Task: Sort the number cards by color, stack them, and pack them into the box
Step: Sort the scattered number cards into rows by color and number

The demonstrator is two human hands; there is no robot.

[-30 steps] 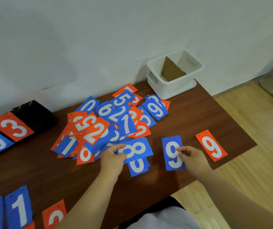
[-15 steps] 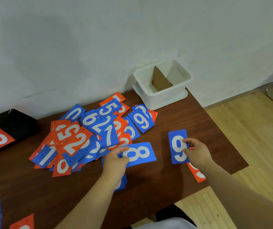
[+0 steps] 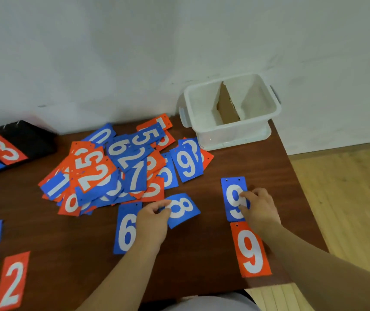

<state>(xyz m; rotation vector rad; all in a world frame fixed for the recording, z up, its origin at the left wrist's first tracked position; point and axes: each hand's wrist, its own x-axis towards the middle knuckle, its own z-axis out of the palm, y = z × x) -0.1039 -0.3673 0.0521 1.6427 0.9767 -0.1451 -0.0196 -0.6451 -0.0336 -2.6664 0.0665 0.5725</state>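
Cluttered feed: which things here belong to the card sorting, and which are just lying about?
Job: blue 8 card in left hand; blue 9 card in right hand; mixed orange-and-blue card pile; white plastic divided box.
Lying about: black rectangular block; wooden floor.

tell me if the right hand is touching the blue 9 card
Touching. The head view shows fingertips of the right hand lying on the blue 9 card, over its white digit.

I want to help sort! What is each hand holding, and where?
The left hand pinches the blue 8 by its left end. The right hand holds the blue 9 by its right edge.
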